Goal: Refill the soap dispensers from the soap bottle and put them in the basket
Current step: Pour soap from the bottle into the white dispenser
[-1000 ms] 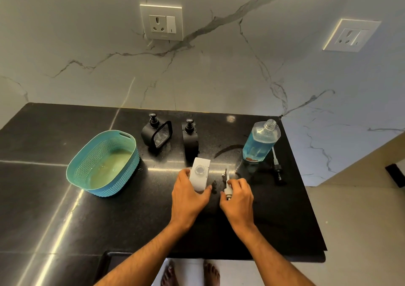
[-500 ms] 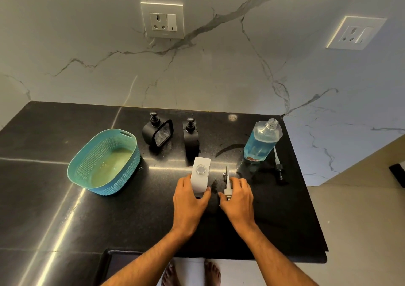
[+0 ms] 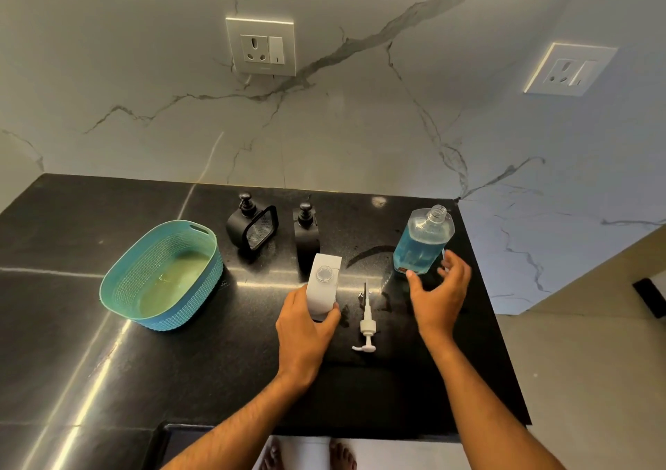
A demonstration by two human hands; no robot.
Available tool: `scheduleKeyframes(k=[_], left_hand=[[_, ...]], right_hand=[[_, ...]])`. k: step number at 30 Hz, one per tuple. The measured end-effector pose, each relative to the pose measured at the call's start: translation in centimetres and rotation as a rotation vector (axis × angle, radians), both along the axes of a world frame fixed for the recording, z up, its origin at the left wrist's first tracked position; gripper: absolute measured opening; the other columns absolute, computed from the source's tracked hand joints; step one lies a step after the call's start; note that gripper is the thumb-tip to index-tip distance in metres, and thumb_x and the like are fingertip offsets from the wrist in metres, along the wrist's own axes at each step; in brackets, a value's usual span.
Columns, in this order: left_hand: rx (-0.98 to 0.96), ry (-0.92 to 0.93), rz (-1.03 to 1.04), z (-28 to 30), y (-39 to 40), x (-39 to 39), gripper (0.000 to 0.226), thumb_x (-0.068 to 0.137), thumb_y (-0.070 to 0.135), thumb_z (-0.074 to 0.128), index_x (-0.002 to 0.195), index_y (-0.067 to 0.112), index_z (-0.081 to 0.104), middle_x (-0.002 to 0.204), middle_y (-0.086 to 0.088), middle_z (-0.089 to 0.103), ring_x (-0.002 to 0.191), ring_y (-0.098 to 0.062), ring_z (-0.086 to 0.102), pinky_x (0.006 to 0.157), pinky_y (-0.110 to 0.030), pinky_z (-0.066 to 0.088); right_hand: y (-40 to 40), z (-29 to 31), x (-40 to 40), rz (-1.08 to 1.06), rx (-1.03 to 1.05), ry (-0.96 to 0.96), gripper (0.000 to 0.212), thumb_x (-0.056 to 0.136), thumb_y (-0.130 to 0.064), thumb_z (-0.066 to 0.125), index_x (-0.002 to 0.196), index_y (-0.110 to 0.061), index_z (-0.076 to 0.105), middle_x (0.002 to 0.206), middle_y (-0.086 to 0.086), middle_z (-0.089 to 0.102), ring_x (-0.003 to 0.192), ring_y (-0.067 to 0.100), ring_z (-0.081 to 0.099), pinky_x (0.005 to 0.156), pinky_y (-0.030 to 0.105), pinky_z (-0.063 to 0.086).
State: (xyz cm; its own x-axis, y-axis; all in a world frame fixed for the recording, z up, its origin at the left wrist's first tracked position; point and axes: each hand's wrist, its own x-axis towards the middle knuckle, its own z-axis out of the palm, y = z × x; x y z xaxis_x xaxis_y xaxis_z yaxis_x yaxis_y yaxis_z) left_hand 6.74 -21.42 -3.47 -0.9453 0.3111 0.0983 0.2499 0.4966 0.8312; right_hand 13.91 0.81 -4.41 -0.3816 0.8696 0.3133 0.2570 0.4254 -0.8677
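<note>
Left hand point(image 3: 304, 329) grips white rectangular plastic soap dispenser point(image 3: 322, 285), uncapped, on table | right hand point(image 3: 438, 294) spread near clear blue-filled soap bottle point(image 3: 421, 242) | we judge bottle heavy, slick: grasp mid-body.

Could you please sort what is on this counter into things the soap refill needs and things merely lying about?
Needed:
- white square plastic dispenser, held by left hand
- white pump head
- clear bottle of blue soap, right hand reaching
- two black dispensers
- teal plastic basket

Lying about:
- two wall sockets
</note>
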Motion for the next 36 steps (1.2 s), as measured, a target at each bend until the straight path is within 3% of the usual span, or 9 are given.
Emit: scheduleKeyframes(k=[4,10,14,18,21,26,36], left_hand=[[0.009,0.009,-0.006,0.8,1.3,-0.5,0.057,0.081,0.032,0.084,0.130,0.019,0.060,0.116,0.014,0.055,0.101,-0.002,0.055,0.075,0.003,0.038],[0.035,0.031,-0.027,1.5,3.5,-1.3,0.060,0.082,0.037,0.082,0.134,0.021,0.057,0.121,0.010,0.058,0.102,-0.001,0.054,0.075,-0.001,0.042],[0.051,0.030,-0.021,1.9,4.8,-1.9,0.057,0.082,0.037,0.082,0.132,0.021,0.059,0.119,0.011,0.057,0.100,0.000,0.054,0.075,0.000,0.043],[0.040,0.040,-0.008,2.0,5.7,-2.4,0.056,0.082,0.037,0.082,0.131,0.021,0.060,0.118,0.010,0.059,0.100,-0.003,0.055,0.073,-0.002,0.044],[0.030,0.037,-0.010,1.8,6.2,-2.6,0.058,0.082,0.039,0.082,0.132,0.021,0.059,0.121,0.009,0.058,0.103,-0.003,0.055,0.072,-0.001,0.043],[0.025,0.033,-0.009,1.7,7.1,-2.6,0.058,0.082,0.038,0.082,0.133,0.021,0.059,0.123,0.007,0.060,0.105,-0.001,0.054,0.073,0.000,0.043],[0.026,0.043,-0.012,1.9,7.5,-1.9,0.062,0.082,0.040,0.081,0.136,0.023,0.057,0.130,0.008,0.062,0.109,0.000,0.054,0.078,-0.001,0.042]], right_hand=[[3.7,-0.3,-0.7,0.035,-0.076,-0.020,0.092,0.071,-0.015,0.091,0.146,-0.014,0.039,0.147,0.005,0.041,0.134,0.020,0.047,0.110,0.036,0.046],[7.3,-0.8,-1.5,0.273,-0.184,-0.043,0.102,0.068,-0.013,0.093,0.152,-0.023,0.035,0.153,-0.002,0.043,0.141,0.015,0.043,0.112,0.032,0.043],[8.6,-0.3,-2.3,0.391,-0.259,-0.014,0.094,0.069,-0.010,0.092,0.148,-0.022,0.043,0.144,-0.005,0.054,0.133,0.010,0.051,0.099,0.020,0.051],[9.6,-0.3,-2.9,0.425,-0.318,0.019,0.082,0.067,-0.009,0.093,0.138,-0.017,0.054,0.132,-0.001,0.063,0.124,0.013,0.059,0.096,0.030,0.056],[10.2,-0.4,-3.1,0.443,-0.321,0.021,0.077,0.065,-0.008,0.093,0.134,-0.014,0.057,0.128,0.000,0.065,0.123,0.015,0.061,0.094,0.030,0.058],[10.7,-0.6,-3.3,0.448,-0.306,0.001,0.077,0.059,-0.021,0.097,0.127,-0.019,0.060,0.126,0.000,0.065,0.120,0.014,0.064,0.092,0.044,0.060],[9.2,-0.5,-2.8,0.396,-0.293,0.080,0.072,0.062,-0.016,0.096,0.126,-0.022,0.064,0.122,-0.008,0.070,0.118,0.011,0.065,0.092,0.043,0.060]])
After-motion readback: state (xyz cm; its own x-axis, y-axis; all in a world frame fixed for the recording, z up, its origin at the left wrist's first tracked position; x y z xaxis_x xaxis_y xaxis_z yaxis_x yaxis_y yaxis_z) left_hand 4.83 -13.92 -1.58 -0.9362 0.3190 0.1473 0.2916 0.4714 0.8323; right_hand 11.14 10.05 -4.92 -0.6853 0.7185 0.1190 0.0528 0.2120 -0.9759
